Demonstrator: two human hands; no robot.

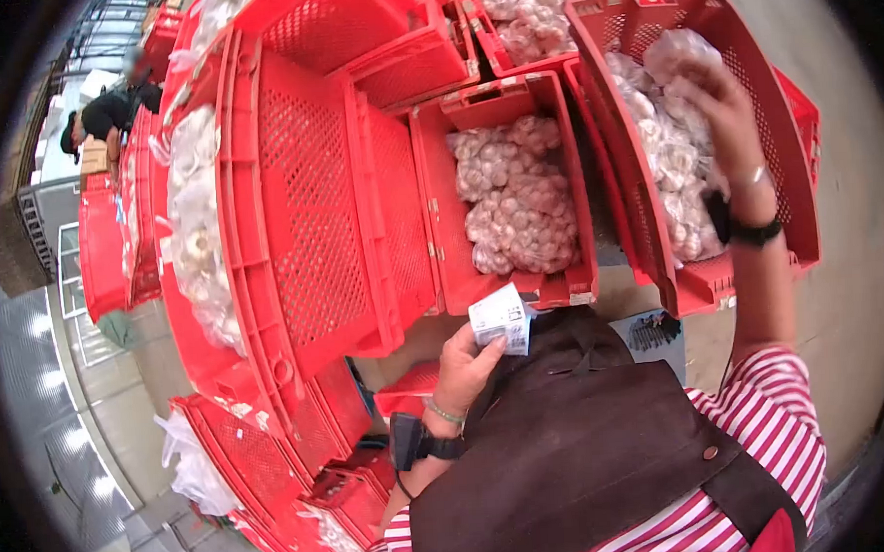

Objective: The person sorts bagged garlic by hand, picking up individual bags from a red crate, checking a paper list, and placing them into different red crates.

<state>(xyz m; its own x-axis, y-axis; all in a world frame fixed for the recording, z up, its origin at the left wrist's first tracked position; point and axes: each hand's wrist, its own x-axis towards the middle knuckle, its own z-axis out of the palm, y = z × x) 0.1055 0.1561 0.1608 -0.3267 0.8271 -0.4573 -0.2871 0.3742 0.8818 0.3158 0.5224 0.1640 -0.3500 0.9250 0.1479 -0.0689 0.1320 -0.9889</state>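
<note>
My left hand (463,371) is closed on a small stack of white printed labels (501,318), pinched between thumb and fingers in front of the apron. Up in the tilted red crate (647,218) on the right, my right hand (723,106) has its fingers on a clear bag of garlic (681,53). More bagged garlic (679,157) lies beneath it. Straight ahead, a red crate (452,276) holds several net-like clear bags of garlic bulbs (520,218).
Empty-looking red perforated crates (310,193) are stacked left of centre. Further left stands a crate with bagged garlic (199,237). More crates (252,452) and a white plastic bag (196,464) are at lower left. Another person (109,113) bends over crates at far left.
</note>
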